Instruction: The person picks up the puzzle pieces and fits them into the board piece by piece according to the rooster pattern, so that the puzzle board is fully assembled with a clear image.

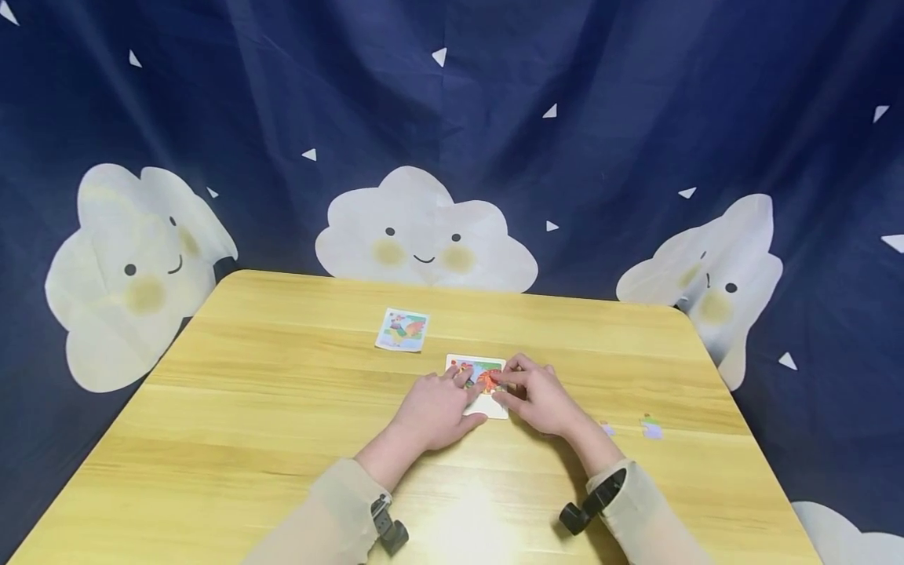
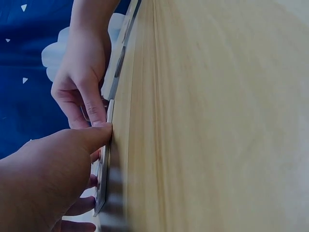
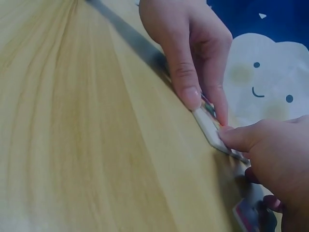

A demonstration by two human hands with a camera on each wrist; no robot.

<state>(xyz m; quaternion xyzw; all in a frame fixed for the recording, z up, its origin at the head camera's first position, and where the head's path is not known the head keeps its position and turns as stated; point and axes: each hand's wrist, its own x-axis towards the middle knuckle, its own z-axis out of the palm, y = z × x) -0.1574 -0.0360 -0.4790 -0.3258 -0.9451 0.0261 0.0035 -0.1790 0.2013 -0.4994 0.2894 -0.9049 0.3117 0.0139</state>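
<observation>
A small white-rimmed puzzle board point(image 1: 487, 407) lies on the table between both hands, its upper part filled with a colourful picture and its lower part bare white. My left hand point(image 1: 434, 408) reaches over the board's left side, fingers spread and resting on the picture, the thumb along the near edge in the left wrist view. From the right, my right hand point(image 1: 540, 396) pinches with thumb and index at an orange-red puzzle piece point(image 1: 489, 382) in the picture. The fingers partly cover that piece. In the right wrist view, the right thumb point(image 3: 236, 138) touches the board's edge.
A square picture card point(image 1: 402, 329) lies behind the board to the left. On the right of the table lie loose puzzle pieces point(image 1: 652, 428), one of them partly hidden by the right forearm. A dark blue curtain point(image 1: 452, 102) with clouds hangs behind the table.
</observation>
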